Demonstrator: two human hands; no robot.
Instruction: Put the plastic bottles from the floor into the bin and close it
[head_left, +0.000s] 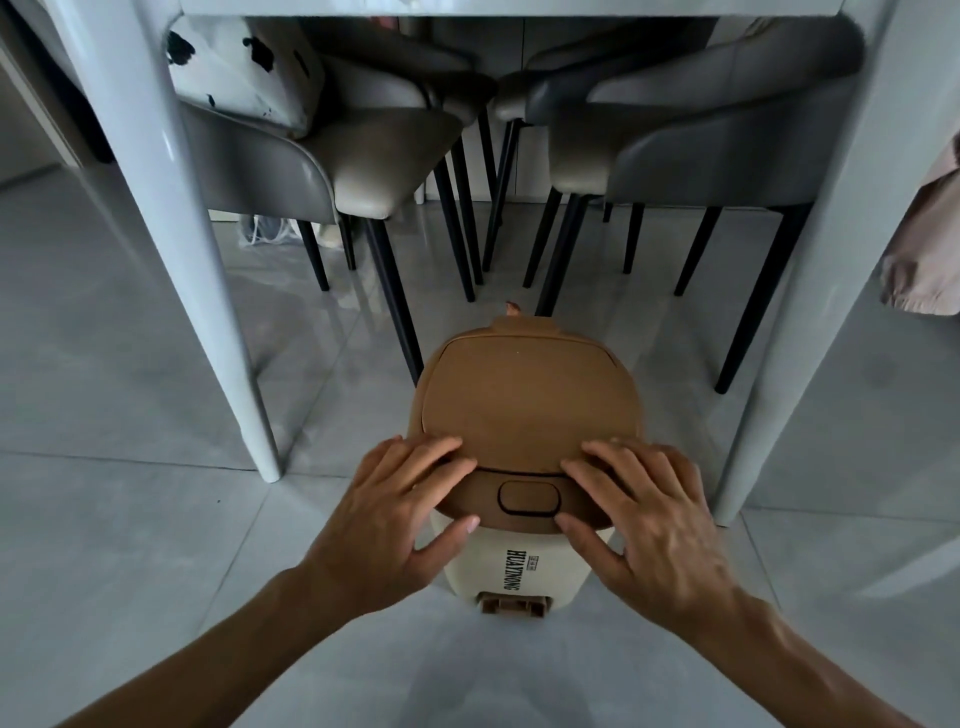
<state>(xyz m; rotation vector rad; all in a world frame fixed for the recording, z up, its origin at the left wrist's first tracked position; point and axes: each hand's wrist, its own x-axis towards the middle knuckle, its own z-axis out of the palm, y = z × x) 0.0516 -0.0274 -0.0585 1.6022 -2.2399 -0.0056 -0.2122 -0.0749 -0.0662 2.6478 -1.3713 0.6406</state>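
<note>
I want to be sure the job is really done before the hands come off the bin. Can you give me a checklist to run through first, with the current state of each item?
1. Lid down flat on the bin: ok, no gap shows along the front edge.
2. Left hand and right hand both flat on the lid's front: ok.
3. Lid latched: cannot tell, the catch is not visible.
4. Push button free of the fingers: ok, it sits uncovered between the hands.
5. Bottles inside the bin: cannot tell, the lid hides the contents.
6. Floor free of bottles: ok in the part in view.
</note>
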